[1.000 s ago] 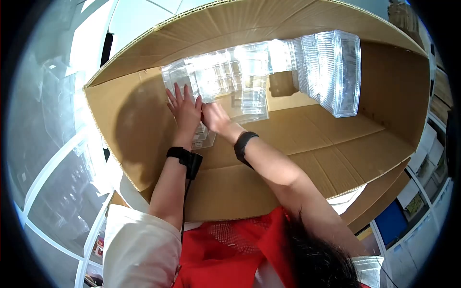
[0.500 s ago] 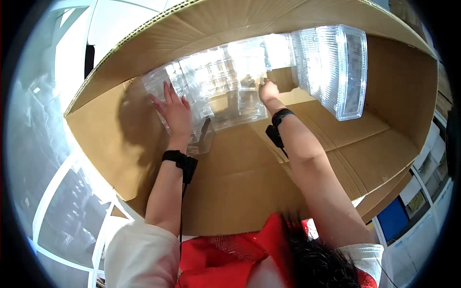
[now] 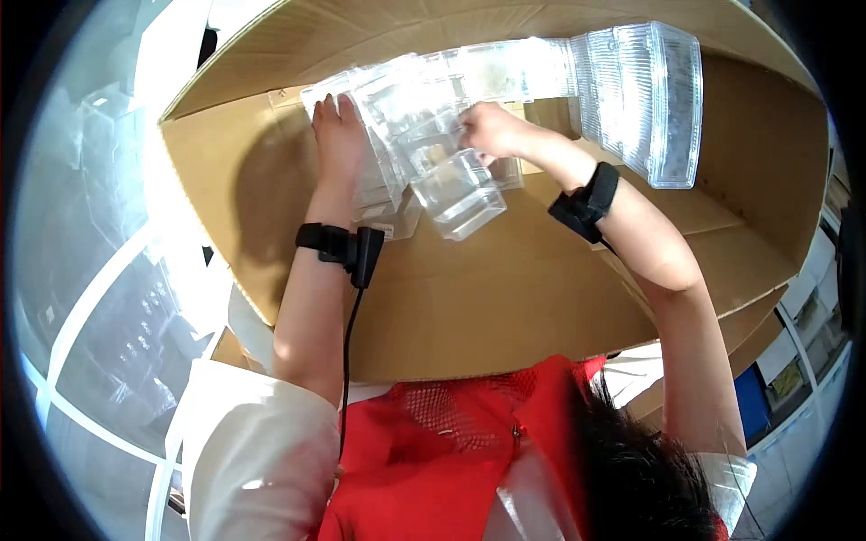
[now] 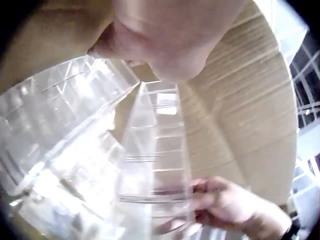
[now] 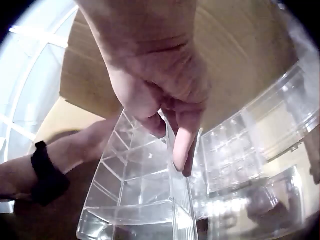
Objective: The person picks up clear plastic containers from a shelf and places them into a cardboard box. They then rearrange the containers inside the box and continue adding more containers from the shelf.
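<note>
Pinched at its edge by my right hand [image 3: 492,131] [image 5: 170,95], a clear divided plastic container [image 3: 458,194] [image 5: 137,175] hangs tilted. Its thumb and fingers lie on either side of the wall in the right wrist view. My left hand [image 3: 341,149] rests with fingers extended on clear plastic pieces [image 3: 381,176] at the box's left end. In the left wrist view, the left hand [image 4: 175,37] hides its own fingertips, and the right hand [image 4: 225,205] is at a clear container [image 4: 152,155] below.
A large cardboard box [image 3: 505,298] surrounds both hands. More clear containers [image 3: 514,72] line its far wall, glare blurring their edges. A stack of ribbed clear trays [image 3: 636,108] stands at the right. A cable hangs from the left wrist's strap.
My right hand first moved right along the clear pieces, then came to grip a divided container, now tilted toward me. My left hand stays at the left pieces, its fingers closer together.
</note>
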Demonstrator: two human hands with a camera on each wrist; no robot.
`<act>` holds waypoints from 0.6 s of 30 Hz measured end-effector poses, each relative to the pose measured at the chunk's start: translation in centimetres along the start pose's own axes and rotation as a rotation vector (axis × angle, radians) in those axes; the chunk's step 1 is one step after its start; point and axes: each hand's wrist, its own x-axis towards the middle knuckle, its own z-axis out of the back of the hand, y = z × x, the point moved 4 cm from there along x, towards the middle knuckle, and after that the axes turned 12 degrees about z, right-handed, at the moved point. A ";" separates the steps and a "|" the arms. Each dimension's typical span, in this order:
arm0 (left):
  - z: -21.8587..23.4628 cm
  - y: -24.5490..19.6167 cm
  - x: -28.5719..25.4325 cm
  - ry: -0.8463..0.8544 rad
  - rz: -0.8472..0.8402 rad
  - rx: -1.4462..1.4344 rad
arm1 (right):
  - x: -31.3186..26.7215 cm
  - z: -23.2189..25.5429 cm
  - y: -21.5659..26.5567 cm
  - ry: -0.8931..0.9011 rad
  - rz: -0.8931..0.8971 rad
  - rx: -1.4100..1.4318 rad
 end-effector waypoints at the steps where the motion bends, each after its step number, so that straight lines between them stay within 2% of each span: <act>1: 1.4 -2.3 -0.4 -0.062 -0.107 0.092 | 0.5 -0.9 1.2 -0.017 0.050 -0.066; 2: 3.1 -4.9 -1.3 -0.066 -0.119 0.111 | 1.2 -2.0 2.2 -0.036 0.098 -0.130; 4: 5.8 -8.8 -3.6 -0.073 -0.147 0.151 | 2.5 -4.1 4.9 -0.184 0.240 -0.318; 5: 6.3 -8.3 -2.8 -0.131 -0.234 0.271 | 3.0 -5.1 5.8 -0.215 0.261 -0.193; 7: 8.6 -10.4 -4.4 -0.039 -0.257 0.277 | 5.1 -7.8 7.2 -0.294 0.285 -0.366; 8: 9.9 -11.5 -5.3 0.008 -0.266 0.281 | 6.6 -9.9 7.4 -0.338 0.279 -0.667; 9: 11.0 -12.1 -5.9 0.044 -0.291 0.244 | 7.5 -11.5 6.8 -0.494 0.377 -0.738; 11: 13.2 -14.6 -8.2 0.110 -0.454 0.378 | 7.4 -11.9 6.6 -0.453 0.435 -0.647; 12: 14.2 -15.6 -9.2 0.142 -0.533 0.443 | 7.4 -11.8 6.2 -0.430 0.465 -0.604; 13: 14.9 -16.2 -9.8 0.172 -0.621 0.540 | 7.7 -10.8 5.8 -0.330 0.423 -0.512; 14: 15.7 -16.7 -10.2 0.202 -0.710 0.635 | 7.3 -10.2 4.5 -0.310 0.202 -0.236; 16: 16.8 -17.8 -10.4 0.217 -0.889 0.787 | 4.1 -9.3 5.1 -0.008 -0.147 -0.001; 17: 17.1 -18.3 -10.4 0.205 -0.978 0.846 | 4.1 -10.8 3.0 0.165 -0.131 0.103; 18: 17.2 -18.5 -10.3 0.192 -1.069 0.905 | 3.5 -12.1 2.6 0.359 -0.048 0.035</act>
